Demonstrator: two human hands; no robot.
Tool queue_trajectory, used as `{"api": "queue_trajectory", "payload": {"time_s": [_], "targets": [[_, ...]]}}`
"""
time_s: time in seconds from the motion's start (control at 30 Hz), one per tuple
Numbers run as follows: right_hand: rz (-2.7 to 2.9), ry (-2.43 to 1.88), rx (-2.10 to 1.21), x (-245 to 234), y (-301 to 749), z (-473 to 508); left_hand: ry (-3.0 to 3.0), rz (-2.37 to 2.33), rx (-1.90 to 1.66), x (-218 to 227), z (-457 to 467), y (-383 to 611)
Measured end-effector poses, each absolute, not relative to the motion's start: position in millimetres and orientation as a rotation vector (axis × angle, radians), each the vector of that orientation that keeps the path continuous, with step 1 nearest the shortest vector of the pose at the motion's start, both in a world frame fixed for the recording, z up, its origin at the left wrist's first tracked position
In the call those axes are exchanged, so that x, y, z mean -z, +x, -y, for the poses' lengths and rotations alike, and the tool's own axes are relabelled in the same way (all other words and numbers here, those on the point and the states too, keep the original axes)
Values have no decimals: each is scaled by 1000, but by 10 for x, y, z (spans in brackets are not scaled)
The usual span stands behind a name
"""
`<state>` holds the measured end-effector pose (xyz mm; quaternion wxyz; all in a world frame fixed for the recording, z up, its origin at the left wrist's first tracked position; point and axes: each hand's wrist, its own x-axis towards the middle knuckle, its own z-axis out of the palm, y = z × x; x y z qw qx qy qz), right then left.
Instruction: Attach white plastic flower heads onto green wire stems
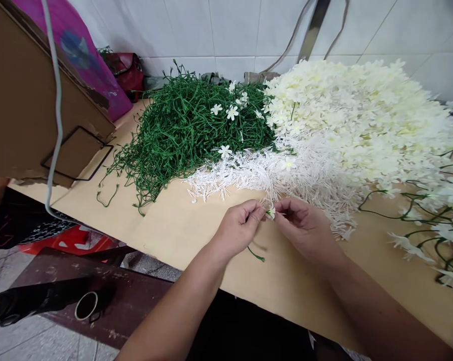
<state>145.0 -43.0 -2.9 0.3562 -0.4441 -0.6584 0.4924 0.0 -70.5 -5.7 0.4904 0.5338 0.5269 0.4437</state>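
Both grips pinching: left hand (pixel 237 223) on the green stem (pixel 258 256), right hand (pixel 309 229) at the white flower (pixel 271 212), held over the surface (pixel 196 223) toward its front edge. Looks to me like seating flower on stem; next probably calls for light, aligned pressure.

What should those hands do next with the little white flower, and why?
Perhaps gently press the white flower onto the green stem: the left hand pinches the stem, the right hand holds the flower, and I can't see whether it sits firmly.
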Motion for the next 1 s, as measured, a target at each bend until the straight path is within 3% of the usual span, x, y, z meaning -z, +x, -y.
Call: {"api": "queue_trajectory", "payload": {"time_s": [1.0], "targets": [[1962,-1122,-1120,-25,1466,426,1222,-1277,-1059,31,683,-20]]}}
